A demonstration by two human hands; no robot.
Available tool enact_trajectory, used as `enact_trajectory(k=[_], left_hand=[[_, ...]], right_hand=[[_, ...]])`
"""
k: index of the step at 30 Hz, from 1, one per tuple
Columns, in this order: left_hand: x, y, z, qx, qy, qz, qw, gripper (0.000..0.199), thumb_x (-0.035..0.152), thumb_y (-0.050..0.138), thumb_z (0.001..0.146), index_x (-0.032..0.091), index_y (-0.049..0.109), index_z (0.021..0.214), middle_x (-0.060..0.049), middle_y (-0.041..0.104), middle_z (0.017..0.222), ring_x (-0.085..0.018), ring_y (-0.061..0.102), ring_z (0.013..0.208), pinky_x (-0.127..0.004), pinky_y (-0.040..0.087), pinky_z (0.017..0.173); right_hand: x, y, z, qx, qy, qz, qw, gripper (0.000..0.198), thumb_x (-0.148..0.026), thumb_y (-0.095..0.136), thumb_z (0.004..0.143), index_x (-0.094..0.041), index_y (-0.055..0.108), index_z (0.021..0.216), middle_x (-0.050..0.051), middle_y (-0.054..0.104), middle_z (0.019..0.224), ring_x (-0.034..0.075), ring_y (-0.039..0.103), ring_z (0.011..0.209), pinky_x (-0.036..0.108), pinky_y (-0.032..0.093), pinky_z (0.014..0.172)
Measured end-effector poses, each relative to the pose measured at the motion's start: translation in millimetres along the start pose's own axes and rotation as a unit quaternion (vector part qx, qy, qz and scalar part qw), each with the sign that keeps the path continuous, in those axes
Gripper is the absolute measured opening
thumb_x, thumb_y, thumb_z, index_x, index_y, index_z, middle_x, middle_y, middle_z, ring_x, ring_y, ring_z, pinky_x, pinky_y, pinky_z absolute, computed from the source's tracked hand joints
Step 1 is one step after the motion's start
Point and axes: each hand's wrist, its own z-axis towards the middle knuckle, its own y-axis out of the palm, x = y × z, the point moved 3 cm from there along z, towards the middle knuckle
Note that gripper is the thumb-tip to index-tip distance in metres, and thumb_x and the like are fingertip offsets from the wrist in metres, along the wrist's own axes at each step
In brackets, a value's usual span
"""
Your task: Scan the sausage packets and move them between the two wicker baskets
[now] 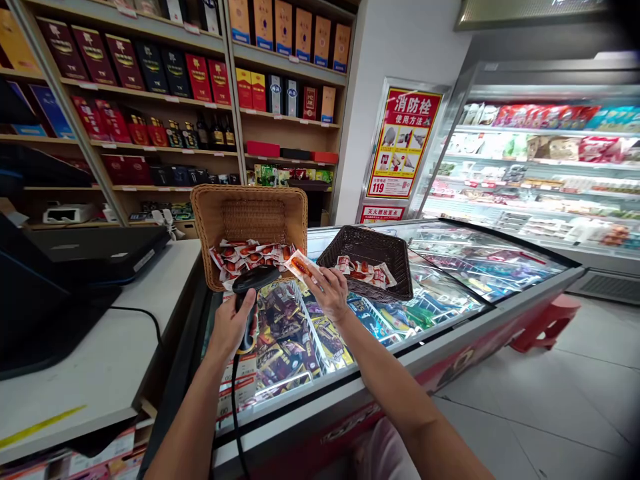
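Note:
My left hand [233, 327] is wrapped round the handle of a black corded barcode scanner [255, 279], its head turned to the right. Between the fingers of my right hand [327, 290] is a wrapped sausage snack [301, 265], just right of the scanner head. Behind them, a tan wicker basket [250, 193] is tipped toward me with several similar packets [245, 257] in it. To the right, a dark brown woven basket [395, 250] holds a smaller group of packets [367, 272]. Both baskets rest on the glass-topped freezer.
The chest freezer [410, 357] with packaged goods inside stretches to the right. A white counter [100, 360] with a black checkout machine [40, 280] stands at left. A red stool [547, 323] sits on the floor at right. Shelves of boxes [150, 127] and a refrigerated display [540, 160] stand behind.

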Motion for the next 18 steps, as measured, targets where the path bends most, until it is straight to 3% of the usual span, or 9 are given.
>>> enact_trajectory(k=[7, 14, 18], left_hand=[[0, 2, 1, 0.005, 0.008, 0.019, 1.0, 0.058, 0.077, 0.063, 0.08, 0.022, 0.052, 0.068, 0.0, 0.055, 0.046, -0.015, 0.051, 0.037, -0.025, 0.04, 0.038], [1, -1, 2, -0.031, -0.024, -0.05, 0.998, 0.057, 0.075, 0.069, 0.076, 0.022, 0.051, 0.071, 0.002, 0.055, 0.052, -0.014, 0.05, 0.04, -0.025, 0.041, 0.036], [3, -4, 1, -0.045, -0.03, -0.032, 0.998, 0.057, 0.076, 0.067, 0.078, 0.022, 0.05, 0.069, 0.002, 0.054, 0.048, -0.012, 0.047, 0.037, -0.024, 0.039, 0.036]], right_hand=[[-3, -7, 6, 0.046, -0.008, 0.002, 0.999, 0.022, -0.021, 0.065, 0.101, -0.03, 0.071, 0.12, 0.001, 0.075, 0.131, 0.018, 0.066, 0.115, 0.037, 0.041, 0.111], [6, 1, -2, -0.033, 0.008, 0.048, 0.998, 0.025, -0.022, 0.059, 0.104, -0.034, 0.07, 0.124, 0.0, 0.075, 0.132, 0.016, 0.066, 0.119, 0.036, 0.044, 0.11], [11, 2, -4, -0.039, 0.007, 0.052, 0.998, 0.024, -0.023, 0.06, 0.104, -0.034, 0.072, 0.122, -0.001, 0.075, 0.13, 0.016, 0.066, 0.119, 0.035, 0.044, 0.11]])
